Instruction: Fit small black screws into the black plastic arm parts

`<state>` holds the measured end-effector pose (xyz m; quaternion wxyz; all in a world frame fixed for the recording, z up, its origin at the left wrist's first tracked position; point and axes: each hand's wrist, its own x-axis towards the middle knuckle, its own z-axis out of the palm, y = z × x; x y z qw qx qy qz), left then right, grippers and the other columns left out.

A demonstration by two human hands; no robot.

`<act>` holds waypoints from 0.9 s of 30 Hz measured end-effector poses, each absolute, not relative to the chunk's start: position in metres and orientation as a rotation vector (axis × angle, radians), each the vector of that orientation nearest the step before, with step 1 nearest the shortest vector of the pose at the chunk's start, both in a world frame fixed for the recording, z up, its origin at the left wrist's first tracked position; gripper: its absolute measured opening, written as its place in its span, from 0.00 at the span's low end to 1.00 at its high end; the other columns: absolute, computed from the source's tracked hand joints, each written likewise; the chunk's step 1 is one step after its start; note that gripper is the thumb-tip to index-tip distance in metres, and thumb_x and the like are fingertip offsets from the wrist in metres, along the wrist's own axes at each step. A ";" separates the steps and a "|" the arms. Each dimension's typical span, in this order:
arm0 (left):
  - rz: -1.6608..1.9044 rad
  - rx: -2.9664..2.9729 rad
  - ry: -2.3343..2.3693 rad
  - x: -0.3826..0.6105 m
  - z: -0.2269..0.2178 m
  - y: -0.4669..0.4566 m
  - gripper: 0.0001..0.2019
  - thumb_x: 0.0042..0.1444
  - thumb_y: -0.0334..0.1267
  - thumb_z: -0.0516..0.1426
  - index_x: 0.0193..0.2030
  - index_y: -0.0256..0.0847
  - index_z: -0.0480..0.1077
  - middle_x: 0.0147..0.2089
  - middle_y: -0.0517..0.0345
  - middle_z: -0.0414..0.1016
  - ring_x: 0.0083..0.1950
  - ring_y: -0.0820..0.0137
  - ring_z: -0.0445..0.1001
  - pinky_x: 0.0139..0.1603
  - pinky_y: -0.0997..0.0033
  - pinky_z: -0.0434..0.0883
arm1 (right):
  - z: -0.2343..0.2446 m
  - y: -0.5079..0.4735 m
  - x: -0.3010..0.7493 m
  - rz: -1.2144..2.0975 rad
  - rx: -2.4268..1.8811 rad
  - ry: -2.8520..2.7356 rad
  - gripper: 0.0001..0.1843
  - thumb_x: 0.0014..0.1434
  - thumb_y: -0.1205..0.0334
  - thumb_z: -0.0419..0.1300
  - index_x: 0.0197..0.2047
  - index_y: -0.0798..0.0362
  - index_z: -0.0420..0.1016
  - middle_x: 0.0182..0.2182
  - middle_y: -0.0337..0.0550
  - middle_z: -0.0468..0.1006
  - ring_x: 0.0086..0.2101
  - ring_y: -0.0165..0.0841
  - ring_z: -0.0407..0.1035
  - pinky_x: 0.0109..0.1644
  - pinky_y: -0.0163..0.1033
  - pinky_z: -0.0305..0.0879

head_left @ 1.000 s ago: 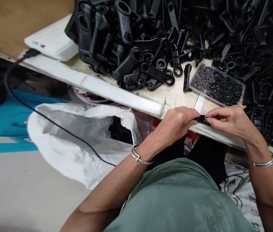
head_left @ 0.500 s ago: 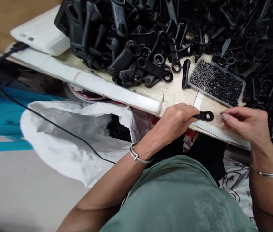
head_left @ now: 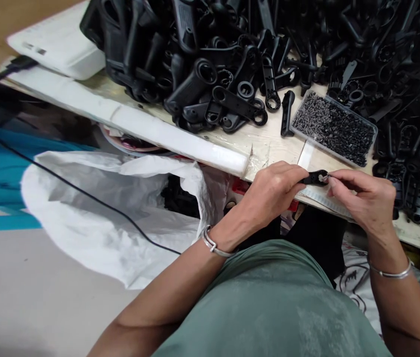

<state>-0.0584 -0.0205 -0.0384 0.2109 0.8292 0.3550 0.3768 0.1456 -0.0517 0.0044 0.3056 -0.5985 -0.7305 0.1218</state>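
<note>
Black plastic lever [head_left: 314,177] lies at the bench [head_left: 269,146] edge, its shaft pinched in the left hand [head_left: 272,191]. Half a second ago the right hand [head_left: 366,198] was held apart from it. Now its thumb and forefinger, pressed together on a small piece [head_left: 325,177], touch the lever's ring end, so the fitting seems under way. Tray [head_left: 371,130] of black bits sits just behind.
</note>
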 end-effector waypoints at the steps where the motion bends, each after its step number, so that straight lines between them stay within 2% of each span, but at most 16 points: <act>1: 1.042 2.307 0.994 -0.058 -0.039 -0.021 0.04 0.59 0.28 0.61 0.40 0.38 0.75 0.37 0.57 0.82 0.39 0.70 0.78 0.41 0.71 0.74 | 0.003 -0.050 0.144 0.366 -1.584 -1.902 0.06 0.58 0.61 0.63 0.34 0.51 0.82 0.25 0.39 0.82 0.21 0.30 0.72 0.26 0.35 0.71; 12: 1.076 2.307 1.006 -0.057 -0.040 -0.021 0.06 0.57 0.27 0.63 0.41 0.38 0.75 0.36 0.58 0.82 0.38 0.69 0.79 0.42 0.72 0.75 | 0.002 -0.038 0.144 0.609 -1.592 -1.893 0.06 0.54 0.62 0.63 0.33 0.53 0.82 0.23 0.38 0.80 0.19 0.27 0.70 0.22 0.31 0.64; 19: 1.011 2.315 1.012 -0.059 -0.038 -0.019 0.05 0.58 0.28 0.62 0.41 0.38 0.75 0.37 0.57 0.82 0.39 0.68 0.79 0.41 0.71 0.75 | 0.001 -0.041 0.151 0.714 -1.605 -1.724 0.05 0.55 0.62 0.65 0.34 0.53 0.82 0.22 0.38 0.80 0.20 0.28 0.72 0.24 0.31 0.68; 23: 1.038 2.316 0.994 -0.059 -0.038 -0.019 0.04 0.58 0.28 0.62 0.39 0.38 0.75 0.36 0.57 0.82 0.38 0.69 0.79 0.41 0.72 0.75 | 0.003 -0.053 0.156 0.540 -1.688 -1.757 0.05 0.57 0.63 0.63 0.33 0.53 0.82 0.20 0.37 0.78 0.19 0.27 0.70 0.24 0.31 0.66; 27: 1.072 2.302 1.014 -0.057 -0.039 -0.021 0.03 0.59 0.28 0.60 0.38 0.38 0.75 0.35 0.58 0.81 0.37 0.70 0.78 0.41 0.72 0.74 | 0.002 -0.062 0.148 0.189 -1.654 -1.993 0.07 0.60 0.63 0.61 0.33 0.52 0.80 0.24 0.38 0.81 0.20 0.27 0.71 0.26 0.32 0.67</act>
